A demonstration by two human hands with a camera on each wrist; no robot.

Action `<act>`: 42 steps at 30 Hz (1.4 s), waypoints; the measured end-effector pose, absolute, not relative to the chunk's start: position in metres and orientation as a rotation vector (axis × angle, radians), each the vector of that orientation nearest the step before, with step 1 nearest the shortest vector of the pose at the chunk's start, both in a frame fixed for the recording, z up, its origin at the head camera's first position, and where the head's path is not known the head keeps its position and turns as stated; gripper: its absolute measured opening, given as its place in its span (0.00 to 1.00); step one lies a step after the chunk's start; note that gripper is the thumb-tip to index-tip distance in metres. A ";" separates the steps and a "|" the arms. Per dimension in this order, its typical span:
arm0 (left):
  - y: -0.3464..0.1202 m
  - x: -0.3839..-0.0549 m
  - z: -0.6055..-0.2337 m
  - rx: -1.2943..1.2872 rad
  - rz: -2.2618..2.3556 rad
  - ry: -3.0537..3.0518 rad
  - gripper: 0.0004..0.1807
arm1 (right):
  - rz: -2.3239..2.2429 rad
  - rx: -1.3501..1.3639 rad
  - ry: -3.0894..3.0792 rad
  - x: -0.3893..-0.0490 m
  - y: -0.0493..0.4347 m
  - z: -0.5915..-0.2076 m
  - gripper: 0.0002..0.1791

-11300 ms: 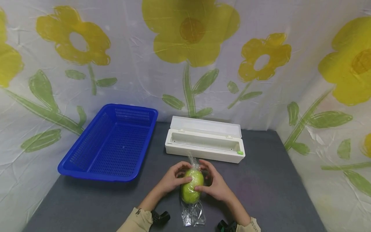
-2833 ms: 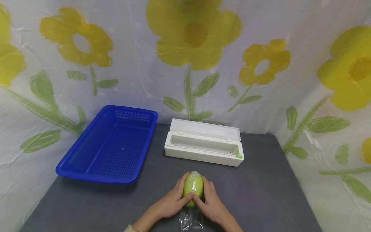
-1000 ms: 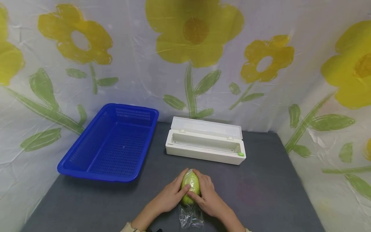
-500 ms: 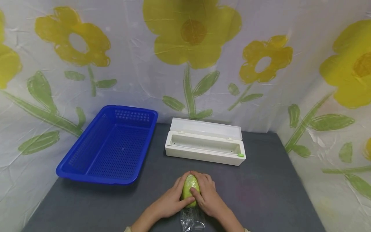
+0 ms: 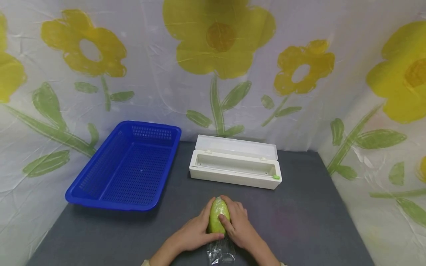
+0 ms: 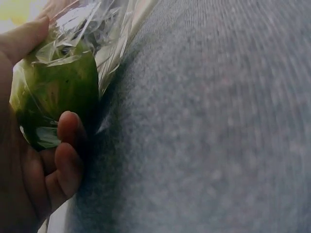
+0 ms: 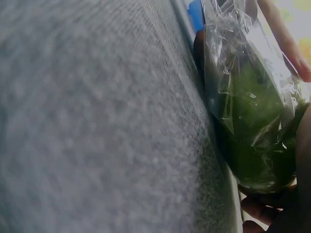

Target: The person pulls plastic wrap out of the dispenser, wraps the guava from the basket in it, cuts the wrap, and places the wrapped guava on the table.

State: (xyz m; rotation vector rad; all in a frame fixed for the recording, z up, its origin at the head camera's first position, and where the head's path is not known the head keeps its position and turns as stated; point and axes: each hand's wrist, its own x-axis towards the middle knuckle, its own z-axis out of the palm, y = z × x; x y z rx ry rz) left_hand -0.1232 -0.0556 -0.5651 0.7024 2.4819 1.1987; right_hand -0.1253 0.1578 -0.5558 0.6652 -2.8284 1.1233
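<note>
An oblong, yellow-green fruit (image 5: 219,217) wrapped in clear cling film is between both hands at the near middle of the table. My left hand (image 5: 196,229) holds its left side, thumb across the near end. My right hand (image 5: 240,226) grips the right side, with the thumb on top. Loose cling film (image 5: 220,252) trails from the near end toward me. In the left wrist view, fingers (image 6: 69,167) curl under the green fruit (image 6: 58,92), close over the table. The right wrist view shows crinkled film over the fruit (image 7: 252,111); much of the right hand is outside that view.
Beyond the hands stands a long white cling film dispenser (image 5: 233,178), its lid (image 5: 237,147) tipped back and a green slider (image 5: 276,177) at the right end. A blue perforated basket (image 5: 110,204) sits at the left. A flowered curtain (image 5: 146,92) backs the dark grey table (image 5: 299,221).
Film that stood up twisted at the fruit's far end 11.3 s ago now lies flat against it. Within the last second, the left thumb has slid down to the near end; basket and dispenser stay put.
</note>
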 end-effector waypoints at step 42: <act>-0.071 -0.151 -0.529 0.840 1.097 2.811 0.21 | 0.881 0.442 -2.656 -0.117 0.169 -0.535 0.22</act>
